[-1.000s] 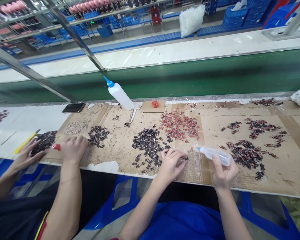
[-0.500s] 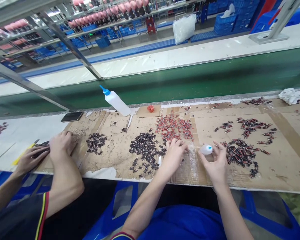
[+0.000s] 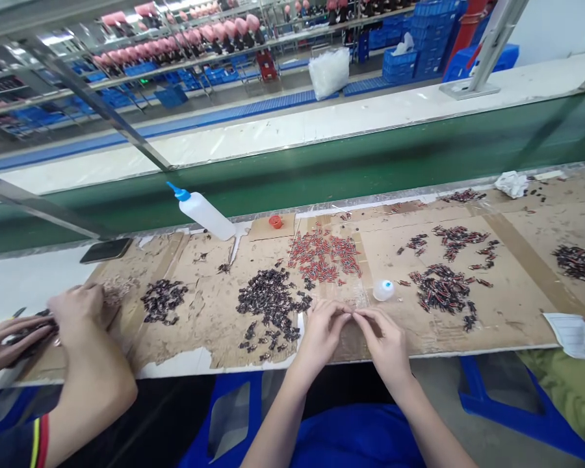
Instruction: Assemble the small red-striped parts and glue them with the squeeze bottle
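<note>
Left hand (image 3: pixel 322 331) and right hand (image 3: pixel 383 338) meeting fingertip to fingertip, pinching a tiny part (image 3: pixel 353 314) too small to make out, low over the surface (image 3: pixel 511 305). Bottle (image 3: pixel 383 290) just beyond the right hand; dark pile (image 3: pixel 270 302) beyond the left.

A white squeeze bottle with a blue nozzle (image 3: pixel 202 210) is lying tilted beyond the hands. A red round cap (image 3: pixel 275 221) is sitting farther back. A dark flat phone (image 3: pixel 106 249) is resting far leftward. Crumpled white paper (image 3: pixel 575 332) is lying rightward.
</note>
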`<state>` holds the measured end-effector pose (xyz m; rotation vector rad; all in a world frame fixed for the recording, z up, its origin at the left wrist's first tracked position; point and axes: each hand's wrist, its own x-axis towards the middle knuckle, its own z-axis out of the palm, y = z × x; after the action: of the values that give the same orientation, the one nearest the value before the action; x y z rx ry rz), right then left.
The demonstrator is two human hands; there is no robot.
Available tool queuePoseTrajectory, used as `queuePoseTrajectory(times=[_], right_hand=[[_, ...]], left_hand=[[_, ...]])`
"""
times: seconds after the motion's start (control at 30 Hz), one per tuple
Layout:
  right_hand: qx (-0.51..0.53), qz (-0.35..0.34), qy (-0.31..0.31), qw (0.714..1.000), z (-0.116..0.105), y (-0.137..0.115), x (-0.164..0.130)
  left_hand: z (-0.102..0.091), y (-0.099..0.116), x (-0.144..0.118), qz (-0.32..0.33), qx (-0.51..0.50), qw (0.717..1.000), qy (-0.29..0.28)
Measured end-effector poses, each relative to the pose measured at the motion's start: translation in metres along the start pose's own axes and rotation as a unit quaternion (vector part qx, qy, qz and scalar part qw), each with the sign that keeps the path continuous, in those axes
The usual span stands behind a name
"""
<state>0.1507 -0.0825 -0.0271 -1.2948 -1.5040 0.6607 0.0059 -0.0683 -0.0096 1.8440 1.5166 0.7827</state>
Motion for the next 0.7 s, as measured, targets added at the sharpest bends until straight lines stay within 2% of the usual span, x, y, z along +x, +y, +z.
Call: queuePoseTrajectory(times=[0.23,0.4,0.6,0.7], right_hand=[[0.017,0.073,-0.009,0.997,-0.004,0.006,0.0],[0.006,0.092,-0.018,0.996,-0.002,0.01,-0.001],[-0.012,0.066,-0.02,0.998,0.004,0.012,0.001],[-0.011,0.079,-0.026,0.997,0.006,0.012,0.001]], left_hand=[[0.003,-0.014,-0.016,-0.035,0.114,0.992,0.037],[0.007,-0.016,-0.012,-0.039,0.117,0.991,0.043],[0.008,-0.013,-0.009,-0.048,0.103,0.993,0.033],[0.011,-0.014,-0.008,-0.05,0.089,0.994,0.035]])
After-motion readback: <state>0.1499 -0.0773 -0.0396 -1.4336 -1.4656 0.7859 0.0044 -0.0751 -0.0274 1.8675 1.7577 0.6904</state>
